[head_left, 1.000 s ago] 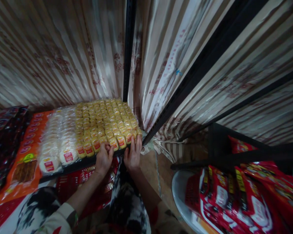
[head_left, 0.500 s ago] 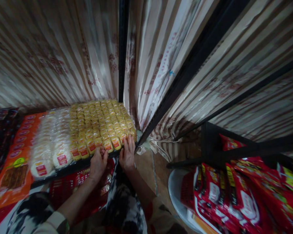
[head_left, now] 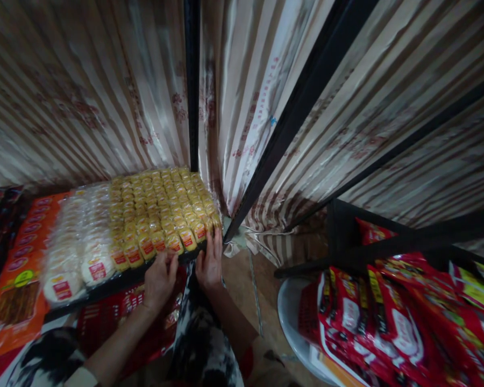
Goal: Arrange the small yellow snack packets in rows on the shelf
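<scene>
Rows of small yellow wrapped snack packs [head_left: 161, 204] stand tightly packed on a dark shelf [head_left: 116, 282], many with a red label facing me. At their front edge is my left hand [head_left: 160, 279], its fingers curled and pressed together just below the labelled packs. Whatever those fingertips may hold is hidden. To its right, my right hand [head_left: 210, 264] lies with fingers stretched up against the front packs at the right end of the rows. White round wrapped packs [head_left: 95, 263] stand left of the yellow ones.
An orange snack bag [head_left: 20, 290] and dark shiny packs [head_left: 0, 231] lie farther left. Red packages [head_left: 133, 306] sit below the shelf. A slanting black post [head_left: 274, 140] rises right of my hands. At right, a pale basin [head_left: 292, 317] stands beside red snack bags [head_left: 387, 317].
The view has swung slightly right, so the shelf and packs sit farther left. My left hand has drawn slightly down from the pack fronts; my right fingers remain against the right-end packs.
</scene>
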Available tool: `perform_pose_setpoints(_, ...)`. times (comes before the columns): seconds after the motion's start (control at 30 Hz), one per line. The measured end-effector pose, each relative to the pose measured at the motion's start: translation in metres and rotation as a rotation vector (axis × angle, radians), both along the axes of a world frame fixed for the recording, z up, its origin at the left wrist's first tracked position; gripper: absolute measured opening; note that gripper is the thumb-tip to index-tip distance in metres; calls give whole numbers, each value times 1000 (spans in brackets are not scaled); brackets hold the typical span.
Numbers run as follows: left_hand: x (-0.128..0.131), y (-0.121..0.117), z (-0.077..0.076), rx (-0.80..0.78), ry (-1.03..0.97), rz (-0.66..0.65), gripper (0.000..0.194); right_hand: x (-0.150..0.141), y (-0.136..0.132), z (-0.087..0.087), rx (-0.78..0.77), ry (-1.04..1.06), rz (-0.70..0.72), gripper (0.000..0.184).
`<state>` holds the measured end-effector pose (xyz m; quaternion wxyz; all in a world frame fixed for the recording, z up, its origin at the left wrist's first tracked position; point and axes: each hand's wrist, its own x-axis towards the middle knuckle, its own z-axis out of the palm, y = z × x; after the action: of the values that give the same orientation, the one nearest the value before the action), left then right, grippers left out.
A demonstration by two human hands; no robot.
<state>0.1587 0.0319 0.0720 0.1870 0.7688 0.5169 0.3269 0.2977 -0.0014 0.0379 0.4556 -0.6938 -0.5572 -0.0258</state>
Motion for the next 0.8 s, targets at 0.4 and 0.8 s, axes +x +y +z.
perform_pose_setpoints(0.4,77,50,51,359,328,-379,33,6,5,-10,8,28,-29,59)
perform_pose_setpoints(0.8,96,62,45,280,422,-392,18,8,4,-7,-7,78,-25,56)
